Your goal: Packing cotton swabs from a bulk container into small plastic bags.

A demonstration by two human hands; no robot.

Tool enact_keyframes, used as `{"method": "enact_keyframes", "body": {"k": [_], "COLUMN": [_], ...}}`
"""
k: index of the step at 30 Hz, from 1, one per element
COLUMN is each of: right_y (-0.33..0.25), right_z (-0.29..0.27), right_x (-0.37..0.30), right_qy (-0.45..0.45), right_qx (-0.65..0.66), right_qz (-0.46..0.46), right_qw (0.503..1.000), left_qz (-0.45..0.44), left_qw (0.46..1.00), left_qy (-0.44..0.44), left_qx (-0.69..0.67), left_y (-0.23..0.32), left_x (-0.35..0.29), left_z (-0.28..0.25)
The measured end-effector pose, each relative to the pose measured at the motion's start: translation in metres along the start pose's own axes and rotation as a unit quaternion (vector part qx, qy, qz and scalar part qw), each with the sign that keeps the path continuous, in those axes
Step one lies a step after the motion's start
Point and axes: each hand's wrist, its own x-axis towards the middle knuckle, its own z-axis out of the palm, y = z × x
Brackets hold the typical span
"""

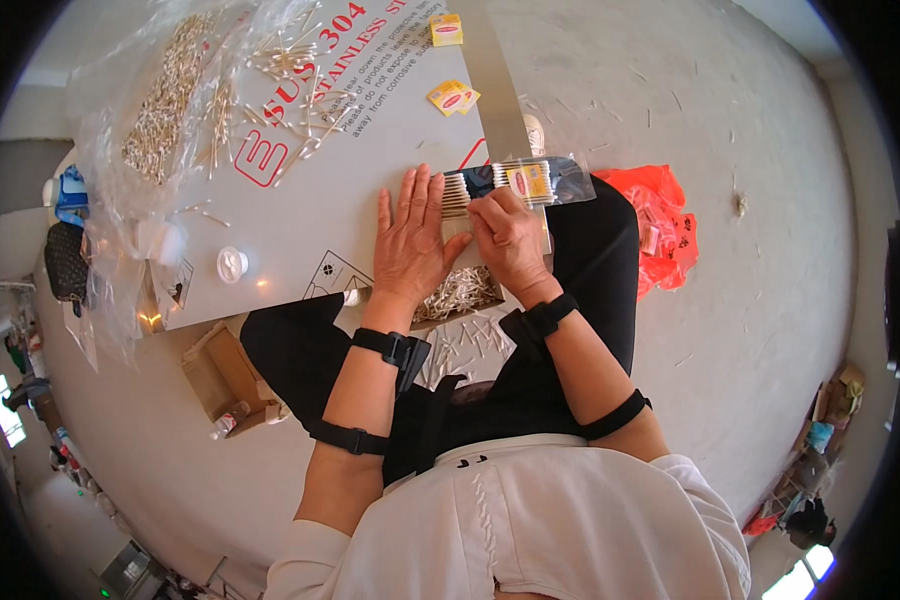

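Observation:
A row of cotton swabs [455, 190] lies at the near edge of the table, beside the fingers of my left hand [406, 245]. That hand rests flat, its fingers stretched out and the thumb pointing right. My right hand [510, 238] is closed just right of the swabs, fingers curled inward; whatever its fingertips pinch is hidden. Beyond its knuckles lies a clear plastic sleeve [572, 180] with more swabs and a yellow card [530, 182] showing. Below both hands, an open box holds a heap of loose cotton swabs [462, 292].
A large clear bag of swabs [165, 110] spills onto the table's left side. Yellow cards [454, 97], a yellow stack [447, 30] and a small white cup [232, 264] also lie there. A red plastic bag [660, 225] is at right, a cardboard box [232, 368] lower left.

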Motion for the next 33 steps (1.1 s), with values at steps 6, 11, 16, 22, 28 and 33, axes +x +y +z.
{"method": "enact_keyframes", "body": {"k": [6,11,16,22,28,33], "right_y": [-0.002,-0.006,-0.001,-0.01,-0.01,-0.008], "right_z": [0.0,0.002,0.002,0.001,0.003,0.006], "right_x": [0.0,0.002,0.002,0.01,0.014,0.014], "right_qy": [-0.019,-0.003,-0.031,-0.026,-0.04,-0.036], "right_qx": [-0.003,-0.013,-0.017,-0.023,-0.041,-0.055], "right_qz": [0.0,0.015,0.014,0.044,0.062,0.06], "right_qw": [1.0,1.0,0.999,0.998,0.996,0.996], "left_qz": [0.001,-0.001,-0.003,-0.003,-0.003,-0.002], "left_qw": [1.0,1.0,1.0,1.0,1.0,1.0], "left_qy": [0.002,0.003,-0.009,-0.004,-0.002,-0.007], "left_qx": [-0.001,0.002,0.001,-0.007,-0.008,-0.01], "left_y": [0.001,0.0,0.001,0.0,-0.001,-0.001], "left_x": [0.001,0.0,0.001,-0.001,-0.001,-0.001], "left_z": [0.0,0.001,0.0,0.0,0.003,0.002]}}
